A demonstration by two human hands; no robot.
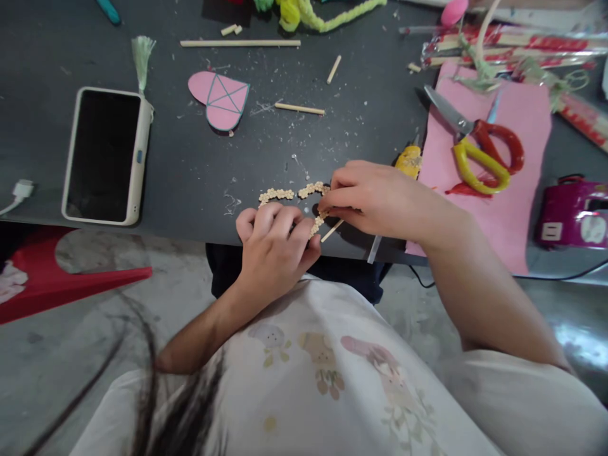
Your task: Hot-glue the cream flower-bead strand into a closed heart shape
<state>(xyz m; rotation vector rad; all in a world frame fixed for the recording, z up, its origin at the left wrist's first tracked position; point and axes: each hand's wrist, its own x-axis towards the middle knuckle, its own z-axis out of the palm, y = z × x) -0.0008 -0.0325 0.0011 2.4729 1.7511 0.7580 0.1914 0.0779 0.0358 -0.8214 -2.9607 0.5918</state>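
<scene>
A heart outline of small beige beads (285,194) lies near the front edge of the dark table (190,164). My left hand (274,248) rests on its lower part with fingers curled, pressing the beads down. My right hand (375,195) comes in from the right and pinches a thin wooden stick (331,230) against the heart's right side. Part of the heart is hidden under both hands.
A phone in a cream case (105,156) lies at the left. A pink heart cutout (219,99) and loose wooden sticks (299,109) are behind. Red and yellow scissors (479,149) rest on pink paper (508,209) at the right, beside a magenta device (574,213).
</scene>
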